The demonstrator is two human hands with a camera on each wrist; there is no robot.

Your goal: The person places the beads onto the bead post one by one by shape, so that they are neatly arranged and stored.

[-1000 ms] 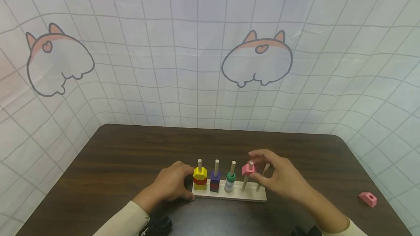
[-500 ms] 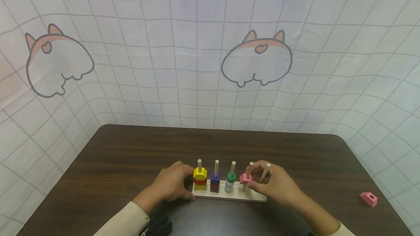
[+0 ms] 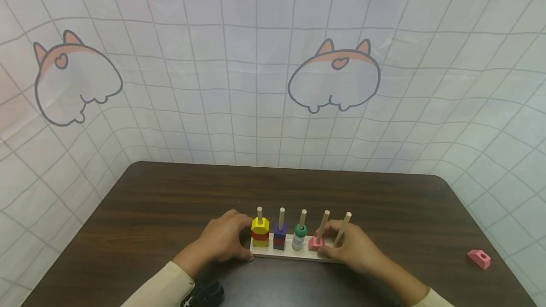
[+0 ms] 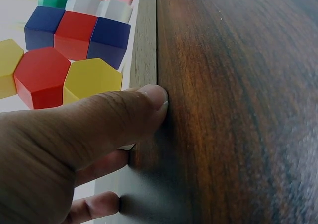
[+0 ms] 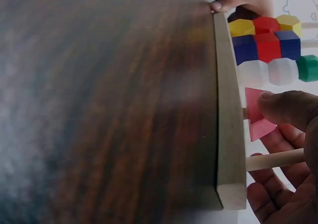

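Note:
A wooden peg board (image 3: 281,252) with a row of upright pegs lies on the table. My left hand (image 3: 223,236) grips its left end, thumb (image 4: 149,102) along the near edge and fingers behind. My right hand (image 3: 358,250) pinches a pink block (image 3: 315,244), which is threaded low on the fourth peg. In the right wrist view a short gap shows between the pink block (image 5: 256,112) and the base. The right fingers pass around the bare fifth peg (image 5: 276,159). Yellow and red hexagonal blocks (image 3: 260,233) fill the leftmost peg.
Blue and red blocks (image 3: 279,238) are on the second peg, white and green ones (image 3: 299,237) on the third. Another pink block (image 3: 479,258) with a hole lies at the table's right. A black device (image 3: 206,293) sits at my left wrist. A grid-patterned curtain (image 3: 256,84) stands behind the table.
My right hand has slid the pink block down the fourth peg, from near its top to just above the base. The left hand stays at the board's left end.

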